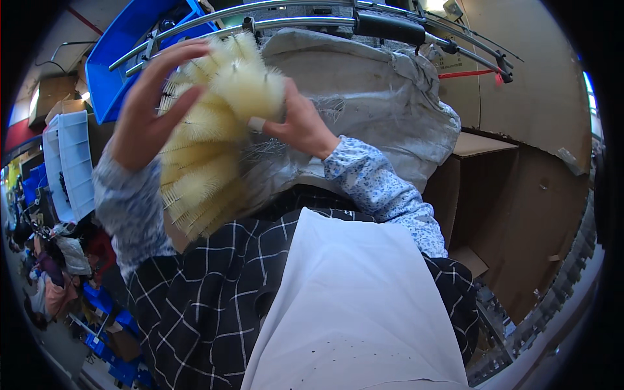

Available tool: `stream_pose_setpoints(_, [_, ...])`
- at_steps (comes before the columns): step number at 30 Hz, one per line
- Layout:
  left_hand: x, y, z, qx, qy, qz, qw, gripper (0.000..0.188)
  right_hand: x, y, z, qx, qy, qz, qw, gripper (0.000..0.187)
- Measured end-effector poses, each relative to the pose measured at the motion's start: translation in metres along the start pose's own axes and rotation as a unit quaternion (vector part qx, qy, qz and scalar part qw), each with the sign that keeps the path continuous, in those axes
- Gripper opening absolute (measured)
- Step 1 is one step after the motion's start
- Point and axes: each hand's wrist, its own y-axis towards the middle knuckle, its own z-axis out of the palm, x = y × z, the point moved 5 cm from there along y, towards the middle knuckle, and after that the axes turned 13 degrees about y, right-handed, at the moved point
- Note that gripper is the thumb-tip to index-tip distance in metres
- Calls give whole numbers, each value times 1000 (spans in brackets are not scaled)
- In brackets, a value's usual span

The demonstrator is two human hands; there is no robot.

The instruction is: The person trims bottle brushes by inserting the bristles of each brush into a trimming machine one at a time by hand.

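A bundle of pale yellow bristle brushes (205, 162) stands in front of me, its tufts in stacked rows running down toward my lap. At its upper right, my right hand (302, 123) is closed on a bristle brush (250, 84); some fingers are hidden behind the bristles, and the thumb has a white wrap. My left hand (153, 107) is at the bundle's upper left, thumb and fingers spread apart, the fingertips close to the top tufts. Whether those fingertips touch the bristles I cannot tell. Beyond lies a crumpled greyish-white sheet (383, 97) with loose bristles on it.
A metal rail (305, 23) with a black sleeve crosses the far side. A blue bin (107, 65) stands far left, with a white tray (68, 166) below it. An open cardboard box (520, 214) is at the right. White cloth (351, 305) covers my lap; people are at far left.
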Motion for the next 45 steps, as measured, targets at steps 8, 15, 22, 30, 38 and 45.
stream_pose_setpoints(8, [8, 30, 47, 155, 259, 25, 953, 32, -28, -13, -4, -26, 136, 16, 990, 39])
stream_pose_setpoints(15, [9, 28, 49, 125, 242, 17, 962, 31, 28, -1, -129, -350, 171, -118, 913, 31])
stream_pose_setpoints(22, [-16, 29, 34, 182, 124, 22, 975, 31, 46, 44, -203, -135, -436, -109, 883, 37])
stream_pose_setpoints(30, [-12, 26, 40, 250, 22, 19, 968, 28, -7, 121, -217, -81, -641, -83, 759, 32])
stream_pose_setpoints(38, [-3, 32, 27, 239, -98, -29, 966, 30, -20, 138, -220, -69, -626, -76, 773, 28])
stream_pose_setpoints(45, [-3, 35, -15, 102, -249, 0, 963, 30, -21, 137, -220, -55, -612, -82, 784, 29])
